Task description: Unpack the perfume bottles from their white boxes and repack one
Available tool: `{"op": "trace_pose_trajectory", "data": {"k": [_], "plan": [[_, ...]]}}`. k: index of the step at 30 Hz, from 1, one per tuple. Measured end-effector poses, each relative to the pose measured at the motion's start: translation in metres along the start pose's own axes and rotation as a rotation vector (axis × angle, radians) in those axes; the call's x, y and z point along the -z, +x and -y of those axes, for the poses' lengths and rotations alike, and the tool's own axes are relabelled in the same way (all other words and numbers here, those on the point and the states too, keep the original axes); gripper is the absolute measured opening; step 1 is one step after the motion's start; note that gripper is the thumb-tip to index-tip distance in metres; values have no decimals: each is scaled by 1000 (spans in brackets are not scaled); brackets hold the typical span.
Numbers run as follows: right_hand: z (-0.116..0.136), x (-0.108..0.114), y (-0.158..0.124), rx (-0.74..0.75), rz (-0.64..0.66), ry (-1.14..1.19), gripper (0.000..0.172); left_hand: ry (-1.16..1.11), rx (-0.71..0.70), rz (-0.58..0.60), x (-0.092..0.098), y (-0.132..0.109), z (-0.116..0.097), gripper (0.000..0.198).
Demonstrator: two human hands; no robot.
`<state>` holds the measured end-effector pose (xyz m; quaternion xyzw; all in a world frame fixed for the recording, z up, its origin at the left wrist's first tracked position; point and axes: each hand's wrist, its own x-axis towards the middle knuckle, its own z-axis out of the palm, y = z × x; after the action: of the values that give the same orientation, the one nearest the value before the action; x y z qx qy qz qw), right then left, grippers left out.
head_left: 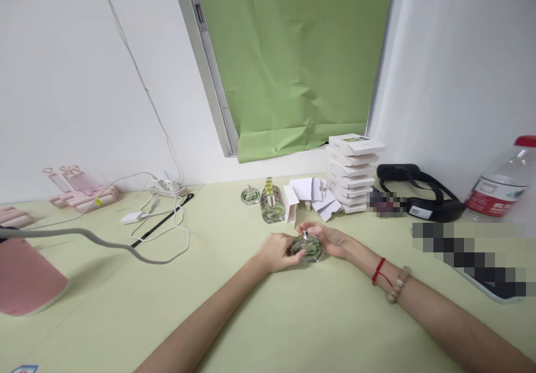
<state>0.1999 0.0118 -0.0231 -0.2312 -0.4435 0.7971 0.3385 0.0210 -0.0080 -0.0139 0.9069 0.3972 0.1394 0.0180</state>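
A round clear glass perfume bottle (307,248) with green inside and a silver cap sits low over the pale green table (293,317), held between both hands. My left hand (277,252) is wrapped round its left side. My right hand (329,238) grips it from the right, fingers curled near the silver cap. A red string and a bead bracelet (397,285) circle my right wrist. More glass bottles (272,204) stand just behind, beside open white cartons (312,193).
A stack of flat white boxes (353,172) stands at the back. A black strap device (419,193) and a plastic water bottle (500,186) lie right. White cables and a charger (159,205), pink items (81,191) and a pink pad (25,278) lie left.
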Motion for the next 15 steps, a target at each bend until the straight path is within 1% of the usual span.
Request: {"op": "trace_pose_trajectory", "data": {"k": [3, 7, 15], "plan": [[4, -7, -3, -12, -50, 0, 26, 17, -9, -6, 0, -1, 0, 42], [7, -10, -4, -10, -53, 22, 28, 40, -9, -8, -1, -1, 1, 43], [4, -5, -2, -7, -35, -30, 20, 3, 10, -4, -1, 0, 1, 41]]}}
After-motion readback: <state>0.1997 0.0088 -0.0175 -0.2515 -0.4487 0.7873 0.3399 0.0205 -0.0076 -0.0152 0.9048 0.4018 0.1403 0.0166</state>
